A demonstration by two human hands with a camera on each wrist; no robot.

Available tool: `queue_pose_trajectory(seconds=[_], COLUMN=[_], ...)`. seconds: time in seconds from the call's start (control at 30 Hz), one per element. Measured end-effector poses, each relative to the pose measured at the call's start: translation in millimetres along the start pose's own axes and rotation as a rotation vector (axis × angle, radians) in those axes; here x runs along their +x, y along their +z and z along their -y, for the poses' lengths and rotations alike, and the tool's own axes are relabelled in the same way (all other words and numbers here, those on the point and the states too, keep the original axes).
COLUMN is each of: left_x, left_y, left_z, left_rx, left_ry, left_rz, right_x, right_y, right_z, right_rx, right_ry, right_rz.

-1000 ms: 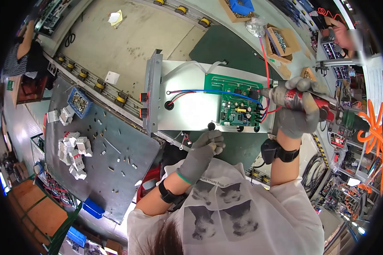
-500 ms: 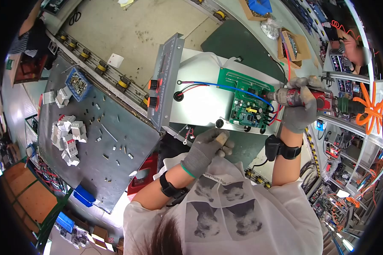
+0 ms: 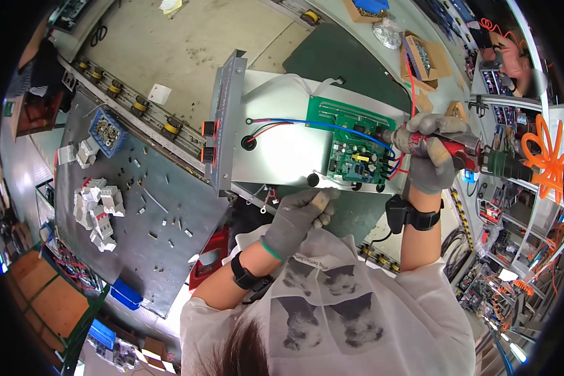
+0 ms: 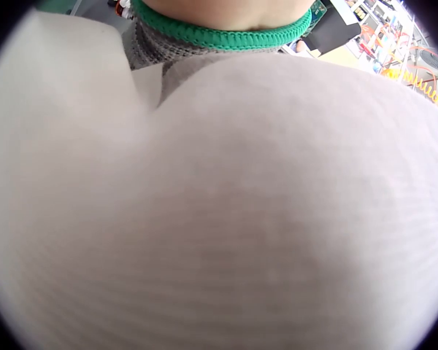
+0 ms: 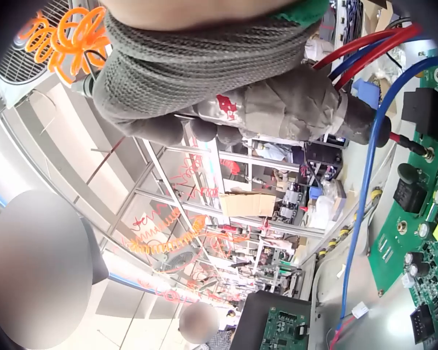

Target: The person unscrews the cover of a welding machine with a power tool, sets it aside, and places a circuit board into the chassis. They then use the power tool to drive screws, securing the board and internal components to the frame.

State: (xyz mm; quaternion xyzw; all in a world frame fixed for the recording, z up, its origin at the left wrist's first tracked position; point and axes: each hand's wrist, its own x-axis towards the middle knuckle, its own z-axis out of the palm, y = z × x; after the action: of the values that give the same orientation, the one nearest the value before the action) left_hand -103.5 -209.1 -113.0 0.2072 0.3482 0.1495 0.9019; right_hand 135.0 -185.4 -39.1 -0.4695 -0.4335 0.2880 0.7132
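My gloved right hand (image 3: 433, 156) grips a red and grey power screwdriver (image 3: 465, 152), fed by an orange coiled hose. In the right wrist view the screwdriver's bit (image 5: 407, 143) stands at a screw in the green circuit board (image 5: 394, 251). That board lies on a shiny metal chassis (image 3: 279, 156), with blue and red wires (image 3: 319, 123) across it. My gloved left hand (image 3: 297, 216) is by the chassis's near edge, fingers curled in and thumb over them; I cannot tell whether it holds anything. The left wrist view shows mostly white shirt (image 4: 241, 204).
A front panel (image 3: 225, 119) with two orange-rimmed knobs stands up at the chassis's left end. The dark table at left bears white and grey blocks (image 3: 97, 210), small loose parts and a blue bin (image 3: 108, 131) of fasteners. Cardboard boxes (image 3: 425, 62) stand at back right.
The head view has swung, shifting the scene right and then partly back left. The screwdriver stays at the board's right side. My left thumb has folded over the fingers.
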Motion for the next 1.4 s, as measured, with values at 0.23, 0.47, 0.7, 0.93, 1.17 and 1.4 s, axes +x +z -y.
queue_pose_trajectory(seconds=[0.23,0.47,0.7,0.93,1.17,1.4], left_x=[2,3,1,4,19,14], left_y=[6,7,7,19,30,38], left_z=[-3,-1,-6,-27,-25,-27], left_rx=[0.096,0.072,0.046,0.04,-0.078,-0.059], left_ry=[0.07,0.065,0.055,0.111,0.156,0.172], left_rz=[0.034,0.06,0.029,0.011,0.111,0.178], right_x=[1,2,2,8,-18,-35], right_y=[16,19,16,21,32,30], right_z=[2,-1,-3,24,87,81], right_rx=[0.003,0.036,0.043,-0.005,0.324,0.283], right_ry=[0.038,0.112,0.123,-0.158,-0.043,-0.036], right_rz=[-0.048,-0.074,-0.091,0.03,0.203,0.041])
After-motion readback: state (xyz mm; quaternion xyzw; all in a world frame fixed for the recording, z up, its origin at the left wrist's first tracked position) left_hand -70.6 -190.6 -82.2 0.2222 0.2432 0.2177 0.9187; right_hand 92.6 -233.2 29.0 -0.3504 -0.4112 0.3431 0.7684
